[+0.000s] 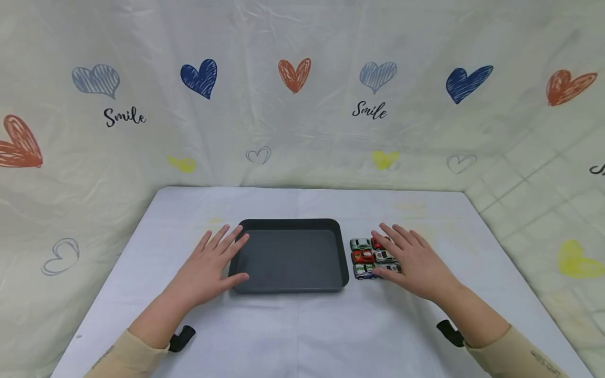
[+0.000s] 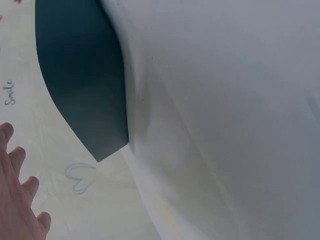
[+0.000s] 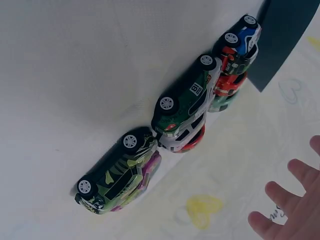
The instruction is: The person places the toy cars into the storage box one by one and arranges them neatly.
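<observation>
A dark grey rectangular tray [image 1: 293, 260] lies on the white table. My left hand [image 1: 210, 270], fingers spread, is over the tray's left edge; whether it touches cannot be told. Fingers also show at the lower left of the left wrist view, beside the tray [image 2: 82, 75]. Several small toy cars stand in close rows right of the tray, among them a red car [image 1: 362, 256] and a pale green car [image 1: 361, 244]. My right hand [image 1: 420, 265] is spread above them, holding nothing and hiding some. A green striped car [image 3: 117, 182] shows clearly in the right wrist view.
The white-covered table [image 1: 293, 336] stretches around the tray and cars. A pale curtain [image 1: 321, 121] printed with hearts and "Smile" stands behind and at both sides. Black straps [image 1: 181, 338] sit at the wrists.
</observation>
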The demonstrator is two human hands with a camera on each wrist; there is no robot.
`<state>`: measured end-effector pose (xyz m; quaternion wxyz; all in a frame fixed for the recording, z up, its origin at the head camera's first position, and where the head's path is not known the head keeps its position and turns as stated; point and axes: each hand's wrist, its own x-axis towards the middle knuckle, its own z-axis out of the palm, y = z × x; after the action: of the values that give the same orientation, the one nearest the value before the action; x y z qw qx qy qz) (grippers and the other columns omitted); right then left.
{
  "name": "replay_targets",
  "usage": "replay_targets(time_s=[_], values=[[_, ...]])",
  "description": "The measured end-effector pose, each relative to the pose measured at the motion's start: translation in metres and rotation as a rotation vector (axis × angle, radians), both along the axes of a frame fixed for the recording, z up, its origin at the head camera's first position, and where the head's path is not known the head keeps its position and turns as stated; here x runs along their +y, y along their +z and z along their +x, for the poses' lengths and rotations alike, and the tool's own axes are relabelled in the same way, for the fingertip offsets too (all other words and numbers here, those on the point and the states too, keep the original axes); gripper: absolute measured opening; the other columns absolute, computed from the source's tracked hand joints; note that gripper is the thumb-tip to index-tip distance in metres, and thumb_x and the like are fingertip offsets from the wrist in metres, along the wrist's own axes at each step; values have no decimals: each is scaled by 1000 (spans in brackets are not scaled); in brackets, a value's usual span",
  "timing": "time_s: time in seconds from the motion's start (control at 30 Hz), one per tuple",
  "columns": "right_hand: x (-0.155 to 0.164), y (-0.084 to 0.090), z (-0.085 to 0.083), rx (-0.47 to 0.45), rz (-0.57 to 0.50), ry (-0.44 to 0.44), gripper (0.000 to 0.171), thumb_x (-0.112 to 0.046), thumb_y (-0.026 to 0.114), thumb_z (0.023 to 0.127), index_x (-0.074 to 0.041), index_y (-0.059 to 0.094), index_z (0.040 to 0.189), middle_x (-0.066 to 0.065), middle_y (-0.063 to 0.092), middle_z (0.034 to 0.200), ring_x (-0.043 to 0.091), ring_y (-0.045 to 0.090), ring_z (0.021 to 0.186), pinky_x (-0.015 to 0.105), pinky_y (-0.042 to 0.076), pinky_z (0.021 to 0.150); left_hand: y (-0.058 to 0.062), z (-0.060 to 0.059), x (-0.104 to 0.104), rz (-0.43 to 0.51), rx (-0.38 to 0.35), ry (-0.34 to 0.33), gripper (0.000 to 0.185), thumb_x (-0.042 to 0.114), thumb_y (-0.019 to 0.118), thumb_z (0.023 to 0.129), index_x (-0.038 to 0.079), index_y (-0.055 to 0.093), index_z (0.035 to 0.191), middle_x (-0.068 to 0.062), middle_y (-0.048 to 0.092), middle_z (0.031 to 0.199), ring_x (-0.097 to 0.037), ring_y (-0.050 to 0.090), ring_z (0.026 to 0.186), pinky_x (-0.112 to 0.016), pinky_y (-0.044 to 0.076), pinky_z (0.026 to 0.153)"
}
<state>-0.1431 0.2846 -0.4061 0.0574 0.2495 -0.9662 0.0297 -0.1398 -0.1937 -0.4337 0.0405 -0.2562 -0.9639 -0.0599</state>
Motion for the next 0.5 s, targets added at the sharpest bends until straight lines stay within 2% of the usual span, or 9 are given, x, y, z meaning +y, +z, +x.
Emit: replay_targets(time_s=[0.23, 0.5], values=[[-3, -1, -3, -44, -44, 14, 76, -62, 57, 93, -21, 37, 155, 10, 33, 159, 40, 33, 141, 61, 29, 110, -2, 1, -6, 26, -38, 16, 89, 72, 48, 91, 26, 16, 161, 2, 10, 167, -28, 5, 153, -53, 3, 121], [-5, -2, -7, -111, -58, 2, 72, -62, 54, 95, -23, 41, 153, 8, 38, 157, 38, 36, 141, 61, 31, 110, -7, 3, -11, 46, -88, 32, 88, 73, 46, 92, 25, 18, 161, 2, 11, 167, -30, 7, 152, -53, 3, 121]])
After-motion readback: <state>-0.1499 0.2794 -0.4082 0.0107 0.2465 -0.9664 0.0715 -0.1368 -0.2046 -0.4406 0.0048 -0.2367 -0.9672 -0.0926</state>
